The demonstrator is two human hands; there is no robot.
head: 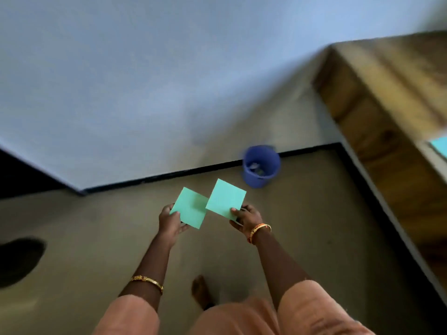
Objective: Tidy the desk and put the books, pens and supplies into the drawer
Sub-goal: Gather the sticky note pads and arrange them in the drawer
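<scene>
I stand on the floor (96,238), looking down at both hands held out in front of me. My left hand (170,222) pinches one green card (189,207) at its lower left corner, thumb on top and fingers curled underneath. My right hand (246,220) pinches a second green card (225,198) at its lower right corner, thumb on the face and fingers behind. The second card overlaps the upper right corner of the first. Both cards are held above the floor, tilted, clear of any surface.

A blue bucket (261,165) stands on the floor against the wall (121,81), just beyond the cards and to their right. It holds some scraps; I cannot tell what they are. The wooden table (387,105) runs along the right edge of the view, blurred. A pale green sheet (440,146) lies on it at the far right. Gold bangles (260,229) circle both forearms. One bare foot (200,291) shows on the floor below the hands.
</scene>
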